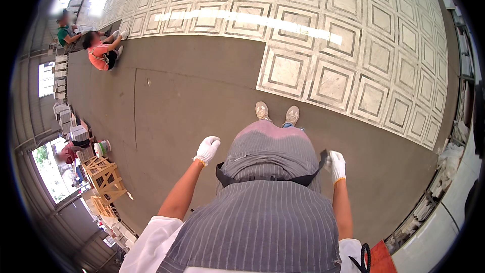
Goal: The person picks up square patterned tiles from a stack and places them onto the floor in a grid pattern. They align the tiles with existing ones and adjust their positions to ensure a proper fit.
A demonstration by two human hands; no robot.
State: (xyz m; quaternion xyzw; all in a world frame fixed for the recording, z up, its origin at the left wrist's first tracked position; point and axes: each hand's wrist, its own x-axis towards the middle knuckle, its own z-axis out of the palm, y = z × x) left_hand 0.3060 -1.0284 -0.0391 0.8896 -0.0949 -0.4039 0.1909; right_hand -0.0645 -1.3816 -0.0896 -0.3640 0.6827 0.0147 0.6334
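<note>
I wear a grey striped apron with a black waist strap across its front. My right hand, in a white knit glove with a yellow cuff, is closed at the raised end of this strap, to the right of my waist. My left hand, gloved alike, is held out to the left, apart from the apron. Its fingers are curled in, and whatever they may hold is hidden. Below, my light shoes stand on the brown floor, just short of the laid tiles.
Glossy marble tiles with square-frame patterns cover the far floor. Two people crouch or sit at the tile edge, far left. Another person is by a white bucket and a wooden crate. Shelving lines the right.
</note>
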